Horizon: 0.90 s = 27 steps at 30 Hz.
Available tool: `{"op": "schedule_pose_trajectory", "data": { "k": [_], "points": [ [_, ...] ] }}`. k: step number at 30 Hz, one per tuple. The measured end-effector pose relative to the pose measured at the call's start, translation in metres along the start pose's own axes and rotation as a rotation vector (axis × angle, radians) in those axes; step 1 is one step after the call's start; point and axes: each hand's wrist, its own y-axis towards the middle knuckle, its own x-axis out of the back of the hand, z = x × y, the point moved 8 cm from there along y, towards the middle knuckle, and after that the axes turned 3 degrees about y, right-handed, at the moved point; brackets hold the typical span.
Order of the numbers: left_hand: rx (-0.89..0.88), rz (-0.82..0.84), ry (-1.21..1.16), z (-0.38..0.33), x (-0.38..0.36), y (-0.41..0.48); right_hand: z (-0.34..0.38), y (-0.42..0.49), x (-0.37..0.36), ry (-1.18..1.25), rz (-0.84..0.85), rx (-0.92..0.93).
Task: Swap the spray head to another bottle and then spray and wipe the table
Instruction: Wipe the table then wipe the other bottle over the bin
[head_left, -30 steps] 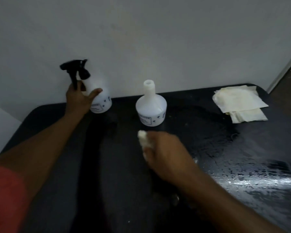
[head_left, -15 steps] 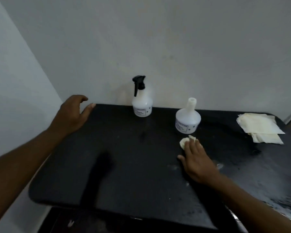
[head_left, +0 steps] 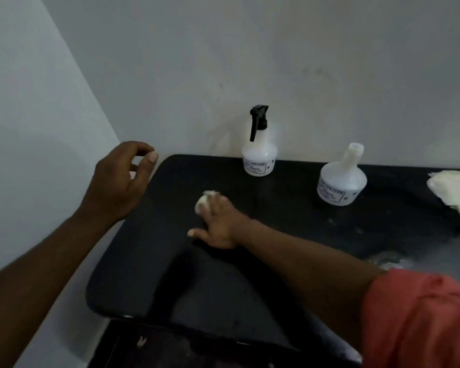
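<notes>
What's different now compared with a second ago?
The left hand let go of the spray bottle and drew back to the left corner of the table. The right hand pushed the white wad leftward, away from the open bottle. Both bottles and the folded cloths stayed put.

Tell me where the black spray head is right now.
In the head view, the spray head sits on the left bottle at the back of the table by the wall, left of the capless bottle.

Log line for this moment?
step: wipe | right hand: presses wad on table | left hand: loose, empty | spray head: on rear bottle
</notes>
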Motion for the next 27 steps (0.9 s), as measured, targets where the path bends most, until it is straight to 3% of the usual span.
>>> {"op": "schedule_pose_trajectory", "data": {
  "k": [4, 6, 11, 17, 20, 24, 27],
  "points": [
    [0.068, -0.075, -0.045, 0.003, -0.006, -0.003, 0.113, -0.061, -0.041, 0.112, -0.16, 0.555],
    [0.074, -0.059, -0.046, -0.002, -0.015, -0.011, 0.133, -0.09, -0.07, -0.042, -0.066, 0.629],
    [0.039, -0.006, -0.064, -0.012, -0.018, -0.03, 0.058, -0.094, -0.045, -0.051, -0.118, 0.492],
    [0.046, 0.016, -0.081, -0.005, -0.005, -0.032, -0.168, -0.1, 0.024, -0.187, 0.014, -0.245],
    [0.055, 0.032, -0.079, -0.005, -0.013, -0.032, -0.198, -0.111, 0.019, -0.183, 0.055, -0.395],
    [0.028, 0.068, -0.099, -0.019, -0.03, -0.036, -0.167, -0.102, 0.016, -0.034, 0.009, -0.392],
    [0.014, 0.092, -0.095, -0.029, -0.039, -0.036, -0.076, -0.114, -0.003, -0.055, -0.121, -0.053]
  ]
}}
